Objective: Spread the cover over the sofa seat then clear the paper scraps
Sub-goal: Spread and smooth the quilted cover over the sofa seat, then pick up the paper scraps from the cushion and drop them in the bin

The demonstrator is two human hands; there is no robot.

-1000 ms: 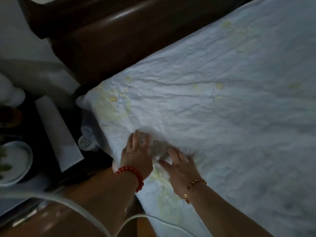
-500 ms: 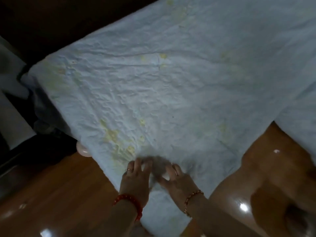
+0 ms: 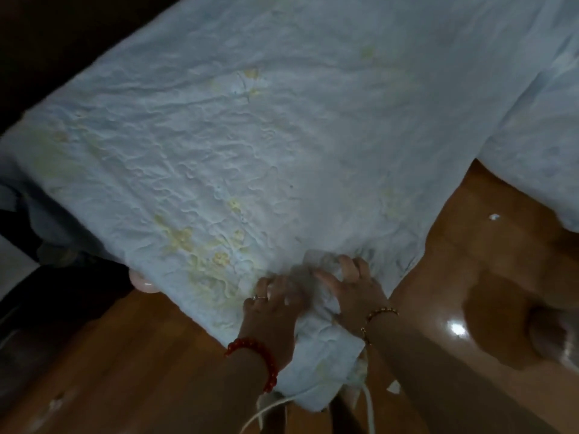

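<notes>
Floor [image 3: 131, 355]: glossy brown wood with bright light reflections.
Cord [image 3: 266, 410]: thin, white, curving along the bottom edge.

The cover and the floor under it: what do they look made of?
The cover looks like soft quilted fabric, matte pale blue with yellowish flowers: wavy stitch lines pucker it, and it bunches where both hands grip. The floor looks like polished wood or a wood-look surface: orange-brown and glossy, mirroring bright lamp spots.

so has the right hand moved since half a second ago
Yes, the right hand has slid rightward along the cover front edge, away from the pale knob.
</notes>
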